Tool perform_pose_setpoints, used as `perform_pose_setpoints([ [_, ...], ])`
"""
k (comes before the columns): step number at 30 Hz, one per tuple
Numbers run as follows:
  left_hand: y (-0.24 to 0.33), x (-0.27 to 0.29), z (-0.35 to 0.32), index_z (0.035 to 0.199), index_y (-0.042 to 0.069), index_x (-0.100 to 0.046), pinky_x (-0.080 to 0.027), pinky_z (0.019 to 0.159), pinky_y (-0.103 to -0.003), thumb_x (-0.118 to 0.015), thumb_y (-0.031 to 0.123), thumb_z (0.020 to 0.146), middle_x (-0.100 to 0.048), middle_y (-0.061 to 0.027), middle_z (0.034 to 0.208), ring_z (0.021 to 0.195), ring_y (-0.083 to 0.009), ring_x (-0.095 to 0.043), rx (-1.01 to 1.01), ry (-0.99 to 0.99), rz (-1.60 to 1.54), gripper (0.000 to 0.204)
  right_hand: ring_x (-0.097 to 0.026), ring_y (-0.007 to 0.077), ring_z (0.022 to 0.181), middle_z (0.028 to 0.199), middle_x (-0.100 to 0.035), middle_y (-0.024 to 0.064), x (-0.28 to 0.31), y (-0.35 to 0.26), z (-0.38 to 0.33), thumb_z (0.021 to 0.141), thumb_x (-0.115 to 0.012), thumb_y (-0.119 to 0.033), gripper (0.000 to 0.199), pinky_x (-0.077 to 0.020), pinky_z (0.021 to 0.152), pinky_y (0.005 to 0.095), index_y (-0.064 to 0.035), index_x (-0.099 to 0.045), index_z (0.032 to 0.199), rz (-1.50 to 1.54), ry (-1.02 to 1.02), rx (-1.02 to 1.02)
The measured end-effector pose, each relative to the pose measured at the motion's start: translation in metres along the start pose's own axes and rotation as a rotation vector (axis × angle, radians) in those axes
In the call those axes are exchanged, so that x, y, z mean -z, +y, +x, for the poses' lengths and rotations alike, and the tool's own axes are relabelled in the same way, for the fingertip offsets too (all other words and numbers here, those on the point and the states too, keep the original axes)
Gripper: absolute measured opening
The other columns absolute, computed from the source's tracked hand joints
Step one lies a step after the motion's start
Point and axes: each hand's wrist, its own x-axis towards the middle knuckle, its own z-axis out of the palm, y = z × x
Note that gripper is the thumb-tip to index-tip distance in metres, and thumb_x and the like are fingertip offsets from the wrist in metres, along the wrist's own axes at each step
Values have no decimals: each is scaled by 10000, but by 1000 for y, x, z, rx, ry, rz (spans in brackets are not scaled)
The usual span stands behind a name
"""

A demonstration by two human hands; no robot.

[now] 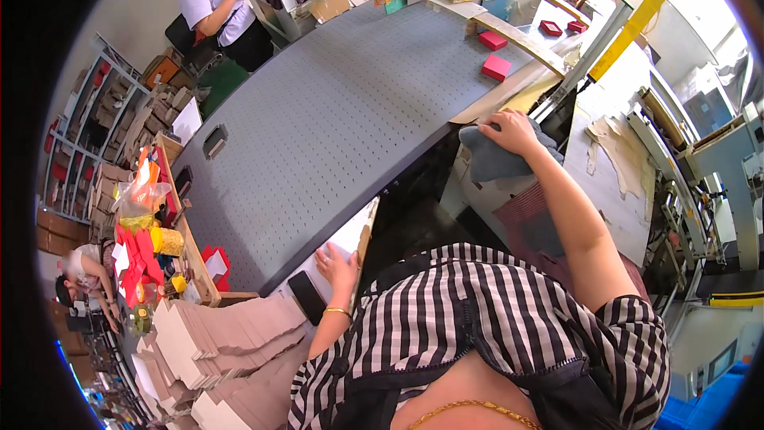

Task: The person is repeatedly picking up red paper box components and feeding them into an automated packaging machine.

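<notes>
My left hand (340, 272) lies low with its fingers spread on a pale board (350, 235) beside the long table's near edge. Next to its wrist is a dark, flat rectangular object (306, 296). Out to the right, my right hand (512, 132) has its fingers bent over a grey cloth (497, 161). That cloth is bunched on top of what looks like a seat back, and a reddish-brown fabric (529, 211) hangs below it. The undersides of my right fingers are hidden.
A grey perforated table (318, 127) stretches ahead, with red boxes (495, 67) at its far right. Stacked cardboard sheets (227, 334) stand at left, near a wooden tray of red pieces (139, 263). A yellow-edged metal post (629, 32) rises right. One person (215, 4) stands behind the table.
</notes>
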Motion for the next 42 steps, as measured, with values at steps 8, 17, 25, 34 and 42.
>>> perform_pose_setpoints([
  [8, -17, 7, -3, 1416, 50, -391, -245, 1087, -575, -666, 412, 845, -317, -275, 1461, 1384, -421, -270, -36, 13, 1, 730, -631, 303, 927, 880, -695, 129, -5, -1, 3, 863, -598, -449, 388, -470, 853, 420, -84, -730, 875, -12, -13, 3],
  [17, -8, 3, -5, 1416, 41, -383, -245, 1082, -589, -679, 386, 837, -303, -284, 1472, 1391, -424, -262, 3, 19, -13, 737, -608, 289, 1000, 921, -703, 114, -1, -2, 3, 857, -598, -455, 384, -442, 906, 417, -97, -737, 874, 24, -24, -14],
  [25, 0, 4, -5, 1431, 31, -348, -228, 1085, -615, -677, 394, 835, -274, -299, 1480, 1405, -429, -225, 36, -12, -21, 772, -593, 279, 1054, 972, -704, 104, 1, 0, 3, 863, -591, -446, 366, -415, 944, 414, -117, -743, 918, 28, -34, -3],
  [34, -1, 0, -5, 1412, 30, -366, -240, 1075, -610, -691, 384, 823, -302, -286, 1460, 1394, -424, -245, 22, 36, -18, 761, -609, 276, 997, 938, -700, 97, 3, 0, 0, 876, -597, -417, 342, -422, 937, 404, -100, -721, 913, 16, -15, 7],
  [42, -8, 0, -6, 1398, 26, -375, -235, 1071, -600, -697, 386, 818, -311, -277, 1449, 1376, -425, -263, 13, 48, -31, 755, -600, 277, 1024, 960, -696, 108, 0, -4, 1, 870, -598, -430, 360, -408, 957, 407, -98, -726, 918, 49, -11, -10],
])
